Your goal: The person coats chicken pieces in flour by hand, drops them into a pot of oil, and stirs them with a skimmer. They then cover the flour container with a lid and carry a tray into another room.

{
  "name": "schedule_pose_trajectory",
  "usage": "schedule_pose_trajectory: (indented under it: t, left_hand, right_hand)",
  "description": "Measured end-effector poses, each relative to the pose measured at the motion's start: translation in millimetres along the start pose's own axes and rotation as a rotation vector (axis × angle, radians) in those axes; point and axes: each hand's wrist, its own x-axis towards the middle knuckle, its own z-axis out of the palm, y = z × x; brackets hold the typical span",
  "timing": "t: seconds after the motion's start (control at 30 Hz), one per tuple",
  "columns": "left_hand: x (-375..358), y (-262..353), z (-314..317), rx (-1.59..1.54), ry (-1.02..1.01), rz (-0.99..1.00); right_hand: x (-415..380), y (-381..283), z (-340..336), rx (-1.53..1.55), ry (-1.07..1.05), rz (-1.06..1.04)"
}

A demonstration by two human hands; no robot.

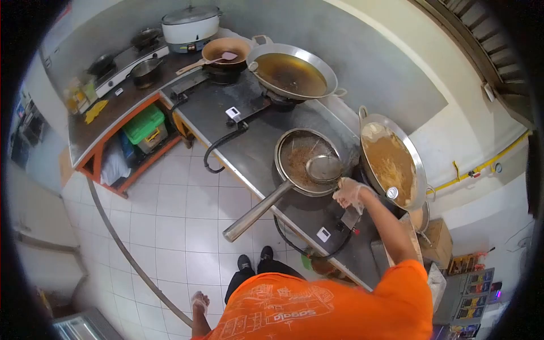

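Observation:
My right hand [350, 192], in a clear plastic glove, is closed on the handle end of a small round mesh skimmer [324, 169]. The skimmer's head is over a large metal strainer [300, 141] with brown bits inside. That strainer rests on a pot on the counter, and its thick metal handle [258, 211] sticks out past the counter edge. Just right of my right hand is a wok [416, 164] with brown, foamy oil and a round dial thermometer [392, 193] at its near side. My left hand [199, 300], also gloved, hangs low over the floor, holding nothing, its fingers loosely apart.
A second wok [326, 65] of dark oil sits on a burner at the back, beside a brown pan [243, 48] with a pink spatula. A rice cooker [190, 28] stands at the far left. Hoses loop off the counter edge [238, 175]. A long hose [122, 238] crosses the tiled floor.

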Motion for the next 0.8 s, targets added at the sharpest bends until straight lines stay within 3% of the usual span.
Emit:
schedule_pose_trajectory:
  t: [0.03,0.07,0.13,0.23,0.3,0.33,0.37,0.4,0.47,0.53,0.6,0.7,0.8]
  left_hand:
    - [16.4,12.5,17.4,0.161,0.060,-0.012]
    - [29.3,22.4,32.7,0.317,0.123,-0.021]
    - [28.3,44.7,77.4,0.320,0.132,0.052]
    - [46.6,79.3,124.2,0.368,0.007,0.100]
    - [57.1,97.7,167.9,0.443,-0.249,0.182]
    - [51.9,103.6,201.3,0.598,-0.083,0.167]
    - [51.3,105.0,225.3,0.665,-0.129,0.154]
    - [54.9,102.3,240.8,0.650,-0.126,0.158]
    - [52.9,99.5,269.8,0.672,-0.080,0.155]
    - [51.6,102.7,282.0,0.735,-0.049,0.149]
    - [50.2,107.2,282.8,0.721,-0.265,0.049]
    - [37.1,101.1,295.8,0.559,-0.317,-0.038]
    - [35.8,92.4,306.0,0.591,-0.350,-0.044]
  right_hand:
    - [-2.9,5.4,10.1,0.047,0.037,0.211]
    - [-8.2,11.8,18.6,0.053,0.036,0.213]
    - [-17.6,17.1,31.9,0.420,0.155,0.320]
    - [-13.2,30.7,42.1,0.683,0.169,0.396]
    - [0.1,45.0,50.8,0.278,0.249,0.229]
    - [-1.3,45.7,55.6,0.206,0.348,0.219]
    - [0.0,38.2,58.1,0.131,0.446,0.220]
    - [-38.7,-2.7,40.8,0.188,0.422,0.310]
    - [-54.5,-8.9,44.3,0.167,0.615,0.287]
    - [-94.6,-17.8,32.1,0.231,0.661,0.326]
    - [-140.6,-28.4,17.0,0.256,0.795,0.272]
    - [-186.7,5.5,-5.8,0.086,0.991,0.276]
    - [-227.3,31.8,-38.7,-0.095,1.193,0.498]
